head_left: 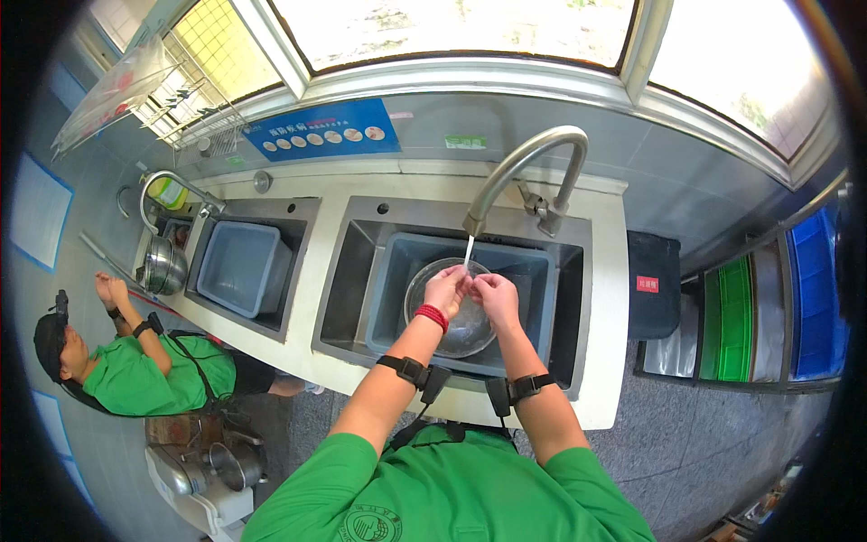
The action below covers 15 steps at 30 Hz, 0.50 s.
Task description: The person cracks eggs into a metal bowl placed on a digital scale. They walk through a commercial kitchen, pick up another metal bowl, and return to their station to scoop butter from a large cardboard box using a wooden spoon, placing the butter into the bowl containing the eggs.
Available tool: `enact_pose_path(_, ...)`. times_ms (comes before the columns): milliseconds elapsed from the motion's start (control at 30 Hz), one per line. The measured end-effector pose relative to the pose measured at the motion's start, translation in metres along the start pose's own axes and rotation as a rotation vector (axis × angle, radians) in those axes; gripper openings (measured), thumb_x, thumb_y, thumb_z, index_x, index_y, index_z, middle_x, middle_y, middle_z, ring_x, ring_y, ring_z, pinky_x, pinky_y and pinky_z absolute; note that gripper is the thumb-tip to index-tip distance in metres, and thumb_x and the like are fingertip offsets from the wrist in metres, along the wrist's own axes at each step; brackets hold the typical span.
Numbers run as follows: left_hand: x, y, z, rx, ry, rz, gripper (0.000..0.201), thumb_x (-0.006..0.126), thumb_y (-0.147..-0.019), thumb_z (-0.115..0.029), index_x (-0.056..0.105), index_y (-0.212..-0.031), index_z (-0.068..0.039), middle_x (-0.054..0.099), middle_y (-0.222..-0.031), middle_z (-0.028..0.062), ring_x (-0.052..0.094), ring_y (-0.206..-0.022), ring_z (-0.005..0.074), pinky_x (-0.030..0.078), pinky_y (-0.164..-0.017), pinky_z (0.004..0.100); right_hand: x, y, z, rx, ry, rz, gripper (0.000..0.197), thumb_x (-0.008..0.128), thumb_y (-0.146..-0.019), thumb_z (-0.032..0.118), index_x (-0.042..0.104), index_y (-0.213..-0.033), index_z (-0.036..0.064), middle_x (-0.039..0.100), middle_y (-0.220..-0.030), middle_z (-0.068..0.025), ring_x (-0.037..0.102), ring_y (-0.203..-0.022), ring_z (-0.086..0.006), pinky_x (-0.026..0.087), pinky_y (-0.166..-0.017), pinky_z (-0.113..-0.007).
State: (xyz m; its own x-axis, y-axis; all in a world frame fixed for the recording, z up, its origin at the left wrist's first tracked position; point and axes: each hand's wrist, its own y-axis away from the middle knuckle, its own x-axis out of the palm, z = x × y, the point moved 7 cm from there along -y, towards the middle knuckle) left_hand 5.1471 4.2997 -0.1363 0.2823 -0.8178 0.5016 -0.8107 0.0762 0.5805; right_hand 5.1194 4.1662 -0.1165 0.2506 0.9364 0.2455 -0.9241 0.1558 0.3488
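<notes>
water [469, 251] runs from the tap [496, 184] toward left hand [445, 291] and right hand [496, 298], fingers curled, tightness and contents untellable; seemingly rinsing, next calling for steadiness beneath the tap.

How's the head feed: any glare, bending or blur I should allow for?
Head view: the large glass window is blown out nearly white; head view: the pale window frame bows with fisheye distortion, and the corners fall to black; head view: the bare left hand and bare right hand look fairly sharp.
</notes>
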Motion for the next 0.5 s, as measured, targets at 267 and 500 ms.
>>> enact_pose_path(267,0.003,-0.017,0.002,0.116,-0.121,0.033,0.017,0.064,-0.093,-0.003,0.06,-0.108,0.002,0.068,-0.095,0.0095,0.067,-0.084,0.0193,0.055,-0.078,0.0298,-0.002,-0.009,-0.011,0.034,-0.073,-0.019,0.021,0.058,-0.098,0.011,0.064,-0.107,-0.0069,0.069,-0.091,-0.0116,0.068,-0.073,-0.0159,0.057,-0.067,-0.027)
enact_pose_path(500,0.01,0.01,-0.019,0.493,-1.043,-0.149,0.027,0.057,-0.099,-0.023,0.064,-0.114,-0.002,0.072,-0.098,0.0157,0.07,-0.083,0.0214,0.054,-0.074,0.0341,0.024,-0.017,-0.019,0.121,-0.302,0.035,0.039,0.055,-0.101,0.015,0.052,-0.132,-0.0085,0.066,-0.114,-0.0141,0.066,-0.098,-0.0185,0.054,-0.086,-0.029)
